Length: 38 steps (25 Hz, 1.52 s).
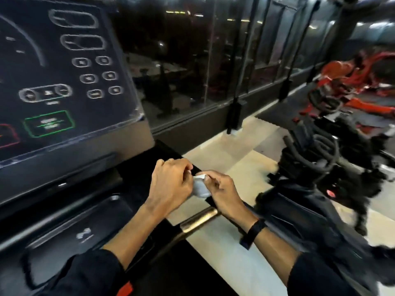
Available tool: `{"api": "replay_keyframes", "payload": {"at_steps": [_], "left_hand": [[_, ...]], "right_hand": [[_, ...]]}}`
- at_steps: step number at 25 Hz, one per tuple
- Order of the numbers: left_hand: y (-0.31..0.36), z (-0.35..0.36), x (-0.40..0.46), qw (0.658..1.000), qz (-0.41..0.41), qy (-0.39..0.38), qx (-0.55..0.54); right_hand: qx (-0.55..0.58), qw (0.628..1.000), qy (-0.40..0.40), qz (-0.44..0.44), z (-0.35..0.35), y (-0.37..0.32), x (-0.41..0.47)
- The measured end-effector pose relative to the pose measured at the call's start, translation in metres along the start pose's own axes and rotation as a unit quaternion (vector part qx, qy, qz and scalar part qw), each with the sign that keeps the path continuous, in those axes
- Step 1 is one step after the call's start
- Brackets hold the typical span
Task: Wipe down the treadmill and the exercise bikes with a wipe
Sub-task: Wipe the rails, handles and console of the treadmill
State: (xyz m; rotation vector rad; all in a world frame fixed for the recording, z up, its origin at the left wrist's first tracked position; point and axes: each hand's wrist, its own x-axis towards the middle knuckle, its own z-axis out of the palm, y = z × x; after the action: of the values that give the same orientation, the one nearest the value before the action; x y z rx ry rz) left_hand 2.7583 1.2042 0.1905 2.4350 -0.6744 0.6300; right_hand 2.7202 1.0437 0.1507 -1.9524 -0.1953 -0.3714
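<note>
Wipe (199, 187), small, white and crumpled, sits between both hands above the treadmill's (64, 133) right edge. Left of it stands the dark console (53, 67) with its outlined buttons. The left hand (171, 184) pinches the wipe with curled fingers; the right hand (222, 192) pinches its other side. Blurred black bikes (333, 159) stand at right.

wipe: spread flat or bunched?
Bunched. The wipe shows as a small crumpled white wad pinched between the left hand and right hand, not laid on the treadmill.
</note>
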Motion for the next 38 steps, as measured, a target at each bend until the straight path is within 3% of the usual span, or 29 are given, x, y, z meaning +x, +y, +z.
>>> {"api": "replay_keyframes", "payload": {"at_steps": [5, 9, 11, 14, 18, 23, 25, 29, 31, 35, 37, 38], "left_hand": [[0.073, 0.083, 0.018, 0.996, 0.017, -0.079, -0.047], [0.099, 0.119, 0.026, 0.992, 0.038, -0.098, -0.063], [0.102, 0.132, 0.03, 0.991, 0.05, -0.112, -0.058], [0.091, 0.148, 0.042, 0.989, 0.061, -0.13, -0.045], [0.064, 0.178, 0.059, 0.981, 0.065, -0.181, -0.035], [0.048, 0.226, 0.075, 0.961, 0.11, -0.247, -0.048], [0.048, 0.241, 0.075, 0.951, 0.142, -0.268, -0.061], [0.047, 0.267, 0.067, 0.931, 0.19, -0.302, -0.078], [0.046, 0.276, 0.058, 0.925, 0.223, -0.301, -0.07], [0.041, 0.278, 0.056, 0.934, 0.228, -0.264, -0.077], [0.04, 0.277, 0.058, 0.935, 0.214, -0.272, -0.079], [0.039, 0.277, 0.058, 0.934, 0.208, -0.28, -0.075]], "right_hand": [[-0.071, 0.989, 0.081, 0.101, -0.104, 0.073, -0.046], [-0.143, 0.973, 0.126, 0.133, -0.139, 0.101, -0.067], [-0.192, 0.967, 0.101, 0.133, -0.13, 0.109, -0.076], [-0.258, 0.957, -0.012, 0.133, -0.097, 0.112, -0.089], [-0.321, 0.926, -0.026, 0.199, -0.067, 0.128, -0.072], [-0.308, 0.855, -0.154, 0.387, -0.09, 0.155, -0.029], [-0.304, 0.811, -0.144, 0.479, -0.12, 0.155, -0.046], [-0.417, 0.742, -0.103, 0.515, -0.122, 0.12, -0.105], [-0.427, 0.743, -0.124, 0.5, -0.098, 0.105, -0.097], [-0.358, 0.821, -0.121, 0.429, -0.069, 0.13, -0.042], [-0.25, 0.832, -0.141, 0.474, -0.094, 0.144, -0.018], [-0.199, 0.809, -0.155, 0.531, -0.111, 0.149, -0.019]]}}
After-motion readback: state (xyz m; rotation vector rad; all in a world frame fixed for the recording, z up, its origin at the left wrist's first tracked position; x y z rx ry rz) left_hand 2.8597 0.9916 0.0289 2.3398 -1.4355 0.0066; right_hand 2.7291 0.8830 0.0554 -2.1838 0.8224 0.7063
